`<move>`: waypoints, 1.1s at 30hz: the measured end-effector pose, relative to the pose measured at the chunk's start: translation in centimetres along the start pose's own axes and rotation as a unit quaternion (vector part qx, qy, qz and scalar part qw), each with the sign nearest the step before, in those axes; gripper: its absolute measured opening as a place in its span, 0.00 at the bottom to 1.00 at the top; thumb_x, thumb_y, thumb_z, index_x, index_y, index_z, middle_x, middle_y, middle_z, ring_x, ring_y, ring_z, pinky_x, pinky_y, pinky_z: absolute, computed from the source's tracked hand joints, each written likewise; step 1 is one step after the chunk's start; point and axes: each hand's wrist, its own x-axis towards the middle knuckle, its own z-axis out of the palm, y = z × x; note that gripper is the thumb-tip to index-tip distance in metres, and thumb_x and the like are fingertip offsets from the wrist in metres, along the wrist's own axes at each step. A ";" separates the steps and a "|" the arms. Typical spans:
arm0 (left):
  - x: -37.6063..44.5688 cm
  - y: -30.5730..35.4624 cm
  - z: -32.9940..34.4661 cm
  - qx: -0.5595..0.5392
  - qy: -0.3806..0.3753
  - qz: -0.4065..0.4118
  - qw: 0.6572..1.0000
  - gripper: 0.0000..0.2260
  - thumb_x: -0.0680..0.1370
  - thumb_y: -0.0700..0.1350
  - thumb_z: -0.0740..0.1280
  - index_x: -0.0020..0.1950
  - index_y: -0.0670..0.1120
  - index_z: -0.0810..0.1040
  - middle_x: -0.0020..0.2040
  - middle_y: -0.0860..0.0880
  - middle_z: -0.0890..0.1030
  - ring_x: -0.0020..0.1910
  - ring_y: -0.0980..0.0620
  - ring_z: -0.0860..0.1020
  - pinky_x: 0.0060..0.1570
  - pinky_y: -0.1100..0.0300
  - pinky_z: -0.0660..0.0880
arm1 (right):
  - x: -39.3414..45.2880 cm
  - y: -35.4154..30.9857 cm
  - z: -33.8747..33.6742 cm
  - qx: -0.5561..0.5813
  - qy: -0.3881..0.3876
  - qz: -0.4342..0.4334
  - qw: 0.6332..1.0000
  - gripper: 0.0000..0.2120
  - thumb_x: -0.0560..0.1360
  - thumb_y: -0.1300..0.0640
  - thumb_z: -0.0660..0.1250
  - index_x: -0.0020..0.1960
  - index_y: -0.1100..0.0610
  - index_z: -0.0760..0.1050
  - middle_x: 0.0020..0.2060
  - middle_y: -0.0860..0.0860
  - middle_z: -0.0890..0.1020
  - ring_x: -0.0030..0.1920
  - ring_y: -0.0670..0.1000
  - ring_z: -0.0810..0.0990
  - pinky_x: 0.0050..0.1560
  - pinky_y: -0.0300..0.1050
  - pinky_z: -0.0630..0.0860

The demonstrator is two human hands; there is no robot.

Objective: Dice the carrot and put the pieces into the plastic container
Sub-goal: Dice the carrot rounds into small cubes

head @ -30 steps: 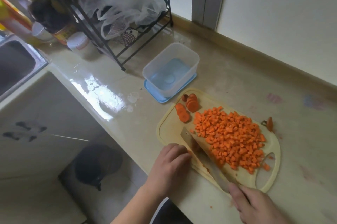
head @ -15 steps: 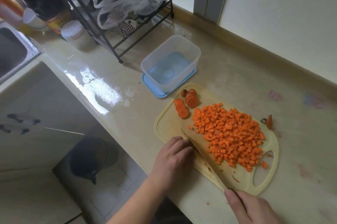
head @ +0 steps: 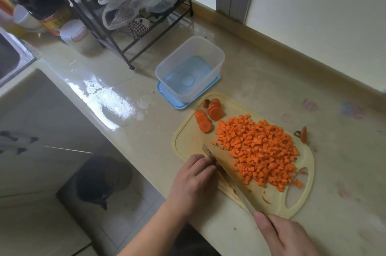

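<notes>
Right hand [head: 286, 235] grips knife [head: 225, 174] — blade runs toward board's near-left edge; diced carrot [head: 259, 151] heaps just beyond it. Left hand [head: 194, 180] curled beside blade, grip unclear.

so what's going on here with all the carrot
A person is dicing carrot on a pale yellow plastic cutting board. The right hand grips a knife laid across the board, and the left hand rests beside the blade. A heap of orange carrot dice covers the board, with a few round carrot slices uncut. The clear plastic container on its blue lid holds no carrot.
</notes>
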 end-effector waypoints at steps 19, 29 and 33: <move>-0.1 0.0 -0.7 0.021 -0.004 0.009 1.000 0.04 0.76 0.38 0.74 0.49 0.38 0.85 0.50 0.43 0.83 0.51 0.45 0.79 0.51 0.57 0.78 | -0.3 -0.2 0.3 0.004 -0.020 0.003 1.000 0.34 0.66 0.31 0.47 0.45 0.53 0.81 0.36 0.40 0.81 0.40 0.33 0.77 0.44 0.23 0.69; -0.4 -0.3 -1.3 0.014 -0.034 0.009 0.999 0.05 0.77 0.36 0.74 0.52 0.38 0.85 0.51 0.44 0.83 0.52 0.45 0.80 0.51 0.56 0.79 | 1.3 0.3 1.3 -0.039 -0.044 -0.001 0.998 0.39 0.67 0.24 0.38 0.34 0.53 0.73 0.32 0.48 0.80 0.39 0.45 0.78 0.43 0.45 0.74; -0.9 -0.6 -1.3 0.023 -0.039 0.007 0.999 0.09 0.73 0.34 0.78 0.53 0.39 0.85 0.50 0.43 0.83 0.52 0.44 0.80 0.50 0.54 0.79 | 1.4 -0.7 0.5 0.009 -0.027 -0.012 1.000 0.28 0.72 0.33 0.48 0.29 0.55 0.66 0.27 0.49 0.76 0.34 0.48 0.75 0.38 0.46 0.69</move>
